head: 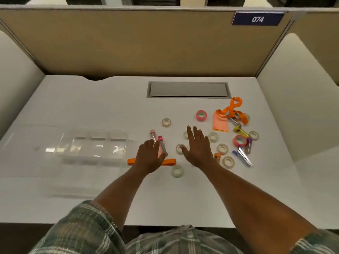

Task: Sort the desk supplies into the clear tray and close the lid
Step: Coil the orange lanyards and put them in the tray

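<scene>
- The clear tray (91,147) sits on the counter (110,99), with its lid apparently swung open towards the person; its compartments look empty, so sorting has hardly begun.
- Nearly all the supplies lie to the right of the clear tray, well apart from it: tape rolls (166,122), pink tape (201,115), an orange pad (221,124) and small staplers (243,156) are scattered on that side.
- The left hand (149,157) is the hand nearer the clear tray, just beside its right end. It is partly curled around a pink-capped stapler (162,145); I cannot tell whether the grip is firm or only touching.
- That stapler's long axis runs away from the person, roughly across the tray's long side.
- The right hand (197,146) is spread flat, fingers released, holding nothing, farther right of the clear tray above a tape roll (179,149).
- An orange strip (169,161) lies crosswise under the left hand.
- My judgement: the carry goes leftward, and suits the left hand.
</scene>
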A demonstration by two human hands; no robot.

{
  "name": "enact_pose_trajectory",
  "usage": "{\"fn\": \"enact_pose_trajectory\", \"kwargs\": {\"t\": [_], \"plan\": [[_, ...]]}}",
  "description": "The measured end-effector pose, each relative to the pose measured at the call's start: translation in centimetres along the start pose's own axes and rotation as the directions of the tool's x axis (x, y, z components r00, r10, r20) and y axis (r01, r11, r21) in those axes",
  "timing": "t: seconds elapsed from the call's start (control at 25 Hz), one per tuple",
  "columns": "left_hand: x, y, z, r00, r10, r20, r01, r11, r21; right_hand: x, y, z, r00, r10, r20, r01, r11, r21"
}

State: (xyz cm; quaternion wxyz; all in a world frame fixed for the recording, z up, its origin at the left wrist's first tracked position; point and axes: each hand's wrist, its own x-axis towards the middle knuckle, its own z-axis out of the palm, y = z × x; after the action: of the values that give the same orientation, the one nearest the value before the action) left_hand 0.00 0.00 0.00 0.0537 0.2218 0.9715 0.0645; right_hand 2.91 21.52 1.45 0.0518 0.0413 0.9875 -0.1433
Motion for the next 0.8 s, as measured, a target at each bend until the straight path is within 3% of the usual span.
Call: {"fn": "enact_pose_trajectory", "kwargs": {"t": [0.16, 0.36, 0.8], "plan": [[-1.3, 0.3, 2.3, 0.992, 0.095, 0.079, -0.100, 0.994, 0.053, -1.7, 0.8, 2.0, 0.997, 0.027, 0.069, -0.027, 1.000, -0.009], [-1.3, 0.3, 4.2, 0.987, 0.053, 0.149, -0.072, 0.990, 0.120, -2.5, 1.1, 3.6, 0.996, 0.017, 0.093, -0.021, 0.999, 0.043], [0.4, 0.2, 5.0, 0.997, 0.005, 0.082, -0.011, 0.997, 0.073, -2.0, 0.0, 4.1, 0.996, -0.087, 0.030, 0.083, 0.987, 0.140]]}}
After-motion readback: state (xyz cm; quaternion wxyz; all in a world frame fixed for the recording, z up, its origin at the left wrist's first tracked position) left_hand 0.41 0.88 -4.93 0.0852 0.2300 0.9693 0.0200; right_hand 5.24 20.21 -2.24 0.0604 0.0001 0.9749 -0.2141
